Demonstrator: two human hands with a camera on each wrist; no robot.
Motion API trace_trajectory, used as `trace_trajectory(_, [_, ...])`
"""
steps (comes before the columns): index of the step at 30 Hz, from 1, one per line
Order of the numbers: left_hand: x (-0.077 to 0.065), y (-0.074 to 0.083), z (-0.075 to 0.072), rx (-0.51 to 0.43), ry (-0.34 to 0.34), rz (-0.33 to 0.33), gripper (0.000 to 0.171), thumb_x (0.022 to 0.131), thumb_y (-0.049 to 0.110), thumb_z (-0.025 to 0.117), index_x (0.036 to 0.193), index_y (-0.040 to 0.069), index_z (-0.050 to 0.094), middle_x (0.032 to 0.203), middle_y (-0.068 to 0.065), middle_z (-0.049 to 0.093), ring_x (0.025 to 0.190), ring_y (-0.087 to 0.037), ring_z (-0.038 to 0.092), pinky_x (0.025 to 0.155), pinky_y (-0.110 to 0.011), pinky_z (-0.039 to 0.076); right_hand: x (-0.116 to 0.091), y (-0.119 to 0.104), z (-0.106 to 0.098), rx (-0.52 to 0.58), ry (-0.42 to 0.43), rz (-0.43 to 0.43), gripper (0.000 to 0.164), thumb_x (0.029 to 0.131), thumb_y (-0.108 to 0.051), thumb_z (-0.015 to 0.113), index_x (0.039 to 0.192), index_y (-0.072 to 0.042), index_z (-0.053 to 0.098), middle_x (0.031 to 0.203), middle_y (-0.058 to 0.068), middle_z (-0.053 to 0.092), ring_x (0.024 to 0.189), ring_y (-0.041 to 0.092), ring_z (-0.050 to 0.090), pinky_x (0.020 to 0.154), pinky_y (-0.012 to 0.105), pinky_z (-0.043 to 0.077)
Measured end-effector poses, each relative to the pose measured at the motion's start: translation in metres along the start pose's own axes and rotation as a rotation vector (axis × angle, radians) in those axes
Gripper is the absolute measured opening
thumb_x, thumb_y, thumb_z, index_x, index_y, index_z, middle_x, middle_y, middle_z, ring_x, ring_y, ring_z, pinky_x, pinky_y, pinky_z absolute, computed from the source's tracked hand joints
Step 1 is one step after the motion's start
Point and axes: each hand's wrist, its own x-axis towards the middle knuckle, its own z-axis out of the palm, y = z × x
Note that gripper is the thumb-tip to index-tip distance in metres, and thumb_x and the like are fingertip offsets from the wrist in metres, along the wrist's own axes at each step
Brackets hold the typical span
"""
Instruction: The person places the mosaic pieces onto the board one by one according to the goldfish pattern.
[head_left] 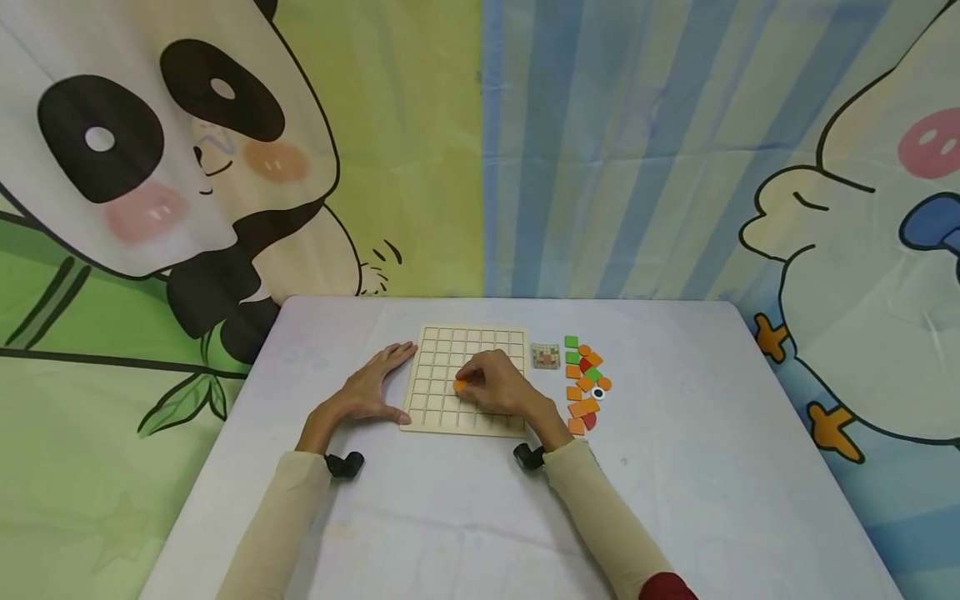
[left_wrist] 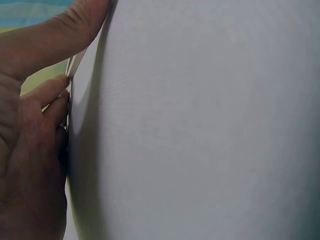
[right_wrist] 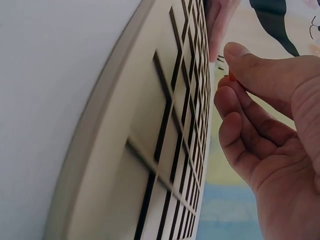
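Note:
A pale wooden board with a grid of square cells (head_left: pixel 437 360) lies on the white table. At its left side my left hand (head_left: pixel 369 385) is spread, the thumb and fingertips at the board's edge. Over the middle of the board my right hand (head_left: pixel 497 382) pinches a small orange piece (head_left: pixel 460 386) between thumb and forefinger. The right wrist view shows only a sliver of this orange piece (right_wrist: pixel 231 76), held just off the grid surface. Its full shape is hidden by the fingers.
Right of the board lies a small patterned card (head_left: pixel 545 356). Beside it is a loose cluster of orange, green and red flat pieces (head_left: pixel 584 408), with a round white piece with a dark centre (head_left: pixel 597 392). A cartoon-print curtain (head_left: pixel 420 150) hangs behind the table.

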Motion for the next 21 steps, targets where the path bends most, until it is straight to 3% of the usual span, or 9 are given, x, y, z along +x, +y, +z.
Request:
trace_trajectory(10, [0.000, -0.002, 0.000, 0.006, 0.005, 0.009, 0.139, 0.065, 0.053, 0.103, 0.175, 0.018, 0.026, 0.183, -0.017, 0.023, 0.168, -0.049, 0.021, 0.120, -0.086, 0.035, 0.011, -0.006, 0.009, -0.001, -0.023, -0.062, 0.021, 0.091, -0.006, 0.088, 0.111, -0.001, 0.084, 0.102, 0.009, 0.082, 0.088, 0.015, 0.074, 0.078, 0.023, 0.062])
trace_trajectory(21, [-0.001, -0.002, 0.000, -0.013, 0.013, 0.034, 0.139, 0.064, 0.050, 0.105, 0.175, 0.017, 0.027, 0.182, -0.019, 0.024, 0.167, -0.049, 0.024, 0.121, -0.084, 0.036, 0.020, -0.003, 0.020, 0.040, -0.023, -0.057, 0.021, 0.094, -0.009, 0.087, 0.113, -0.001, 0.084, 0.104, 0.009, 0.083, 0.088, 0.015, 0.074, 0.077, 0.024, 0.062])
